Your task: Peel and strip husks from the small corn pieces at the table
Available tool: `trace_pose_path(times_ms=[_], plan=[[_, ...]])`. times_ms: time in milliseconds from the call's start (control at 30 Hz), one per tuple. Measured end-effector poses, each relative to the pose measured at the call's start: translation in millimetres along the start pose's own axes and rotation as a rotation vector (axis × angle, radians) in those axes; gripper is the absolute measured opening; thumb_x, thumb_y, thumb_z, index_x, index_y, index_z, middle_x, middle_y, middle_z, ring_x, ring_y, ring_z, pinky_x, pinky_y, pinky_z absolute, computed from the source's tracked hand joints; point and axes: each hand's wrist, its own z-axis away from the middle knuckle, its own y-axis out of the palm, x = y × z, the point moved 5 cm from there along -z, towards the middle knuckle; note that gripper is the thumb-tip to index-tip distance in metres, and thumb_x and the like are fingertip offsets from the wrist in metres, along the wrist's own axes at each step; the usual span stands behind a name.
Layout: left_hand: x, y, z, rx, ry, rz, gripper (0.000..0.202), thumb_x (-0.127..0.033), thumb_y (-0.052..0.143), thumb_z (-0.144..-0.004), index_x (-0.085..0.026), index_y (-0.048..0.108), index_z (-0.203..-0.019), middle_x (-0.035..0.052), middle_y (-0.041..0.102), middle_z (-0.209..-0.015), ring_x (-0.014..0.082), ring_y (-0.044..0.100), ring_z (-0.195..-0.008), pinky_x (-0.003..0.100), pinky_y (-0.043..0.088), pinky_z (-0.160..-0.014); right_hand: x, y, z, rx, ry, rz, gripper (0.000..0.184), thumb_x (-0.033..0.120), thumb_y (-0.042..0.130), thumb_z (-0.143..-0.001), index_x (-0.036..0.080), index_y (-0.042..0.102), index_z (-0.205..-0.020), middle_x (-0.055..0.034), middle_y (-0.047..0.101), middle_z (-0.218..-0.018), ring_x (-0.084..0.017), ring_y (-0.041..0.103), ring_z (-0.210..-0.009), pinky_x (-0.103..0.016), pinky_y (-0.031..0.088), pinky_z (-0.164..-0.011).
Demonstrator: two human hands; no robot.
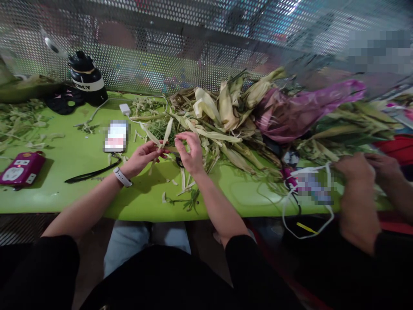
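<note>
A lime-green table (pixel 80 155) runs across the view before a perforated metal screen; a pile of corn husks (pixel 226 116) covers its middle and right, with a purple plastic bag (pixel 300 107) lying on top; at far right another person's hands (pixel 358 172) rest among the husks; near the table's front edge, the left hand (pixel 142 157) and right hand (pixel 190 153) each pinch one pale husk strip (pixel 166 137) between fingertips, just above the table beside the pile.

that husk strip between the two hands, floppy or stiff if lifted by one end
Probably floppy: the husk strip is thin and bends between the left hand and right hand. Likely very light, like the curled scraps on the table.
</note>
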Motion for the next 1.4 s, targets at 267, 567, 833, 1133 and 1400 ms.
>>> trace_pose_path(times_ms=[267,567,833,1133,1400], plan=[[5.1,-1.0,0.3,0.001,-0.043,0.06,0.019,-0.029,0.07,-0.082,-0.015,0.063,-0.093,0.0019,0.068,-0.076,0.0093,0.062,-0.066,0.021,0.045,-0.062,-14.0,8.9,-2.6,0.306,0.14,-0.223,0.022,0.026,0.053,-0.085,0.025,0.071,-0.098,-0.0041,0.064,-0.118,-0.02,0.054,-0.119,-0.038,0.037,-0.11],[0.6,10.6,2.9,0.143,-0.08,-0.009,0.037,-0.049,0.055,-0.091,-0.016,0.058,-0.108,-0.0002,0.063,-0.063,0.0111,0.058,-0.051,0.024,0.047,-0.051,-13.1,27.4,12.1,0.666,0.293,-0.287,0.038,0.049,0.063,-0.083,0.014,0.07,-0.097,-0.0057,0.071,-0.093,-0.017,0.062,-0.083,-0.03,0.047,-0.079],[-18.7,-10.2,4.3,-0.328,0.181,-0.713,0.04,-0.053,0.048,-0.093,-0.015,0.058,-0.087,0.0073,0.064,-0.085,0.0178,0.058,-0.08,0.032,0.045,-0.072,-3.8,20.4,8.0,0.422,-0.026,0.309,0.03,0.039,0.05,-0.094,0.016,0.065,-0.081,-0.0069,0.067,-0.079,-0.018,0.057,-0.073,-0.03,0.04,-0.07],[-14.0,6.4,1.4,-0.054,0.28,-0.968,0.042,-0.046,0.036,-0.098,-0.018,0.055,-0.074,0.0049,0.057,-0.071,0.0165,0.051,-0.064,0.031,0.039,-0.062,3.0,26.3,12.9,0.475,-0.172,0.23,0.023,0.032,0.047,-0.095,0.016,0.06,-0.084,-0.0068,0.065,-0.081,-0.017,0.056,-0.075,-0.028,0.041,-0.071],[-15.2,4.5,1.8,-0.076,0.387,-0.869,0.031,-0.04,0.044,-0.096,-0.019,0.051,-0.074,0.0018,0.052,-0.07,0.0155,0.048,-0.064,0.029,0.036,-0.062,0.3,30.4,14.3,0.556,-0.073,0.186,0.024,0.041,0.048,-0.096,0.019,0.054,-0.091,-0.0056,0.061,-0.085,-0.017,0.053,-0.075,-0.029,0.038,-0.068]])
